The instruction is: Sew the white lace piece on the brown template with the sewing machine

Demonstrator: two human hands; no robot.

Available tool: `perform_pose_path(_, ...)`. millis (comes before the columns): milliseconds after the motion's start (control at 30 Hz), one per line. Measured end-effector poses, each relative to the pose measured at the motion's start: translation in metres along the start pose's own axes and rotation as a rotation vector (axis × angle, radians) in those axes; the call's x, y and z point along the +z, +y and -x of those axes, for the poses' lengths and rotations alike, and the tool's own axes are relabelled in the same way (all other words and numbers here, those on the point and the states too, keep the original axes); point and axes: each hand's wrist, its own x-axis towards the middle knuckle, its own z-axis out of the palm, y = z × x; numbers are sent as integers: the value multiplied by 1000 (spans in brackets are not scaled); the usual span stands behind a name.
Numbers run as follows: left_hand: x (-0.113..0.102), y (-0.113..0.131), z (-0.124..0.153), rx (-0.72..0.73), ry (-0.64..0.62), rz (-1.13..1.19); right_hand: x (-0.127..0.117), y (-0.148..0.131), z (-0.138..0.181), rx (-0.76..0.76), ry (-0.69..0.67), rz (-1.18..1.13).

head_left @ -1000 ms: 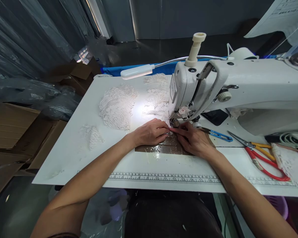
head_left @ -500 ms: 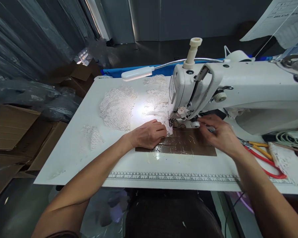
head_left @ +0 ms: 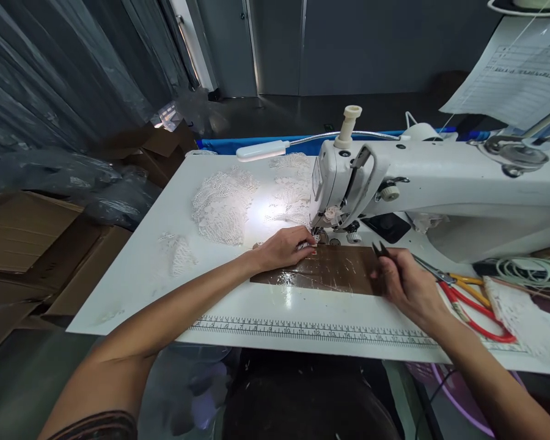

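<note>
My left hand (head_left: 285, 249) is closed at the left of the presser foot, its fingertips pinching a small piece of white lace (head_left: 306, 245) by the needle. Most of that lace is hidden under the fingers. My right hand (head_left: 410, 282) is wrapped around thread snips, whose two dark tips (head_left: 379, 249) stand apart and point up and left. Their handles are covered by the palm. Both hands are over a shiny brown plate (head_left: 334, 269) in front of the white sewing machine (head_left: 332, 177).
Lace piles (head_left: 224, 208) lie left of the needle, with a smaller lace piece (head_left: 178, 253) nearer. At right are red-handled scissors (head_left: 479, 315), a yellow-handled tool (head_left: 474, 290) and white fabric (head_left: 522, 311). A ruler strip (head_left: 302, 330) runs along the table's front. Cardboard boxes (head_left: 32, 232) stand left.
My right hand has drawn back from beside the presser foot toward me, and the snips now show in it. My left hand has shifted slightly right, nearer the needle. The camera view has tilted up.
</note>
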Motion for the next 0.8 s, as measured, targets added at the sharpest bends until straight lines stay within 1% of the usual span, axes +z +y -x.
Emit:
perform_pose_path(67,1,-1,-2,-135,21,54,6,-16,-2,-66,-63,-26)
perform_pose_path(167,0,-6,-5,-302,-1,236,22,-34,-12,-154,-90,93)
perform_pose_path(233,-2,-10,-5,-391,-9,391,33,-41,-22,-165,-104,160)
perform_pose_path(333,-4,-13,-5,-487,-15,571,44,-44,-37,-143,-84,285)
perform_pose_path(433,-5,-14,-5,-522,-22,639,50,-45,-47,-121,-90,416)
perform_pose_path(567,-3,-17,-6,-545,-7,670,56,-50,-54,-101,-106,508)
perform_pose_path(667,1,-21,-4,-527,9,668,59,-55,-58,-124,-95,529)
perform_pose_path(800,7,-25,-1,-481,6,623,60,-58,-63,-146,-123,501)
